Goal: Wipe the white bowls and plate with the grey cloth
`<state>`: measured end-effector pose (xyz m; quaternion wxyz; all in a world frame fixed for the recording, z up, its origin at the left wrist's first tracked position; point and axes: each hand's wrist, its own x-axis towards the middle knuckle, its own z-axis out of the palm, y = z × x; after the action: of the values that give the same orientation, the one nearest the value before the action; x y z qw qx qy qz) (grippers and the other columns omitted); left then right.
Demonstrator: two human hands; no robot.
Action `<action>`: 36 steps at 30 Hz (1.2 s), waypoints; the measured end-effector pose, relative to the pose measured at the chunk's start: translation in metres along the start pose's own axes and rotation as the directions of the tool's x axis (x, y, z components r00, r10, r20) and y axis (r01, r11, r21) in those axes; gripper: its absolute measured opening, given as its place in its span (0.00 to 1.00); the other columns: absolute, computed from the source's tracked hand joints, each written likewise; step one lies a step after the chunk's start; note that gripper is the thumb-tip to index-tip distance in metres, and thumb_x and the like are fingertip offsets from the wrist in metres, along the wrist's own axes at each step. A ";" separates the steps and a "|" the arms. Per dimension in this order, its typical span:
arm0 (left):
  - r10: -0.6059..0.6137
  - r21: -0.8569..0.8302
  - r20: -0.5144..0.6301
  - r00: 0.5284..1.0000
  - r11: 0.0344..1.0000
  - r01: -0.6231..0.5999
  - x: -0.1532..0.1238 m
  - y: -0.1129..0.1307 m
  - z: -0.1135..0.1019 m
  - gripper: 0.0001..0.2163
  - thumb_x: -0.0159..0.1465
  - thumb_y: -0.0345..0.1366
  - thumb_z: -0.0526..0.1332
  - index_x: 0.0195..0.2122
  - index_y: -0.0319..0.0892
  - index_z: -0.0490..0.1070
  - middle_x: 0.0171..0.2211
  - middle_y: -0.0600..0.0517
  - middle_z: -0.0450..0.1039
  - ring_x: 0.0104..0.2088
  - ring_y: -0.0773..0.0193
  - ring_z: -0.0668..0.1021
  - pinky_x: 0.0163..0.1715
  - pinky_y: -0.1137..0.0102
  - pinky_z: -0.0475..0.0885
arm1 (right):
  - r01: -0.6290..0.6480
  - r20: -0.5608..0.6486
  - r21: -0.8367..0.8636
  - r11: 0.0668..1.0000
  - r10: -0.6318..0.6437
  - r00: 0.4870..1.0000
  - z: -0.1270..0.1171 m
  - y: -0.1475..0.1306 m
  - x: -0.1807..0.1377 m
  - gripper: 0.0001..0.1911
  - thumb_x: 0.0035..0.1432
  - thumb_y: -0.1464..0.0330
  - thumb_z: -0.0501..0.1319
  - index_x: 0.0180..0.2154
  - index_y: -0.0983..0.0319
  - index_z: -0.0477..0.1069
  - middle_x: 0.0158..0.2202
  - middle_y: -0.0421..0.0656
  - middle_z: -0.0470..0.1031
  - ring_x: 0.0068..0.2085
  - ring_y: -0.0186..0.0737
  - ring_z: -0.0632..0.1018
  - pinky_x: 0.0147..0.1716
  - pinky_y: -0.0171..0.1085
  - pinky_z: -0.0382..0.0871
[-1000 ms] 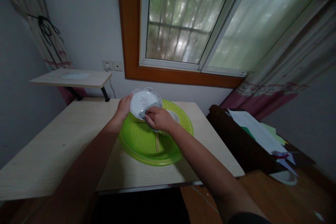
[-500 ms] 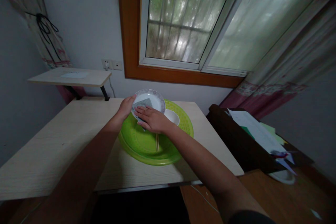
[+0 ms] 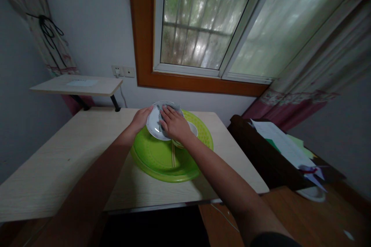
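My left hand (image 3: 141, 117) grips the left rim of a small white plate (image 3: 155, 127) with a patterned border, held tilted above a large green basin (image 3: 156, 158). My right hand (image 3: 173, 124) lies flat on the plate's face, fingers pressed onto a grey cloth (image 3: 171, 107) whose edge peeks out by the fingertips at the plate's far rim. Inside the basin, a white bowl (image 3: 193, 128) sits behind my right hand and a pair of wooden chopsticks (image 3: 173, 159) lies on the bottom.
The basin stands on a pale wooden table (image 3: 58, 162) under a window (image 3: 199, 19). A small shelf (image 3: 77, 85) projects from the wall at left. At right, a dark cabinet (image 3: 261, 154) carries papers (image 3: 284, 142).
My right hand slid the cloth from the plate's lower edge up across its face to the far rim. The plate dropped slightly and tilted; my left hand kept its hold.
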<state>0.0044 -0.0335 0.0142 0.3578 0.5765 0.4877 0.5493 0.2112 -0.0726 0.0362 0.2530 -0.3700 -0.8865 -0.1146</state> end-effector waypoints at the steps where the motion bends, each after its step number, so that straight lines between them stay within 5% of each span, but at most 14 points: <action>1: 0.001 -0.009 -0.018 1.000 1.000 -0.001 -0.001 0.001 0.000 0.27 0.57 0.61 0.60 0.35 0.37 0.79 0.37 0.43 0.81 0.37 0.54 0.78 0.41 0.64 0.72 | -0.017 -0.014 -0.006 1.000 0.017 1.000 0.000 0.001 0.000 0.27 0.72 0.60 0.49 0.64 0.68 0.64 0.68 0.55 0.61 0.69 0.53 0.60 0.66 0.55 0.57; 8: -0.008 -0.032 -0.149 0.989 0.999 0.003 0.001 -0.002 -0.006 0.29 0.58 0.61 0.59 0.36 0.36 0.78 0.35 0.44 0.80 0.35 0.57 0.77 0.38 0.66 0.71 | -0.058 -0.035 -0.068 0.996 0.056 0.998 -0.005 0.002 -0.001 0.26 0.73 0.59 0.48 0.57 0.71 0.72 0.61 0.60 0.71 0.61 0.54 0.71 0.61 0.53 0.64; 17: 0.025 0.026 -0.237 0.971 0.999 -0.019 0.006 -0.009 -0.012 0.30 0.60 0.61 0.55 0.37 0.35 0.78 0.35 0.44 0.79 0.35 0.58 0.76 0.36 0.68 0.70 | 0.086 0.078 -0.019 0.996 -0.084 0.993 -0.016 -0.006 -0.005 0.24 0.73 0.57 0.48 0.48 0.62 0.79 0.54 0.50 0.78 0.51 0.46 0.78 0.54 0.46 0.72; 22: 0.008 -0.008 -0.256 0.967 1.000 -0.011 0.006 -0.007 -0.012 0.29 0.60 0.61 0.54 0.37 0.36 0.78 0.35 0.45 0.79 0.35 0.57 0.77 0.37 0.67 0.71 | 0.262 0.100 0.112 0.958 -0.273 0.957 -0.011 -0.008 -0.007 0.24 0.73 0.59 0.48 0.57 0.65 0.73 0.58 0.49 0.75 0.61 0.44 0.73 0.62 0.45 0.67; 27: -0.011 0.015 -0.217 0.976 1.000 0.014 0.006 -0.006 -0.010 0.29 0.59 0.62 0.56 0.36 0.36 0.78 0.35 0.45 0.79 0.35 0.57 0.77 0.38 0.66 0.71 | 0.310 0.101 0.209 0.927 -0.336 0.936 -0.005 -0.009 -0.006 0.24 0.73 0.60 0.49 0.60 0.67 0.70 0.62 0.51 0.70 0.66 0.45 0.67 0.66 0.47 0.62; 36: -0.011 -0.026 -0.163 0.987 1.000 0.007 0.003 -0.004 -0.008 0.32 0.58 0.64 0.55 0.39 0.36 0.78 0.34 0.45 0.80 0.34 0.57 0.77 0.37 0.66 0.71 | 0.176 0.050 0.096 0.980 -0.181 0.982 0.003 0.004 -0.002 0.26 0.73 0.60 0.50 0.62 0.68 0.67 0.66 0.54 0.65 0.69 0.49 0.62 0.67 0.52 0.59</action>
<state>-0.0040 -0.0302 0.0125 0.3265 0.5229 0.5107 0.5993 0.2148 -0.0697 0.0326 0.2323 -0.2802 -0.9275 -0.0854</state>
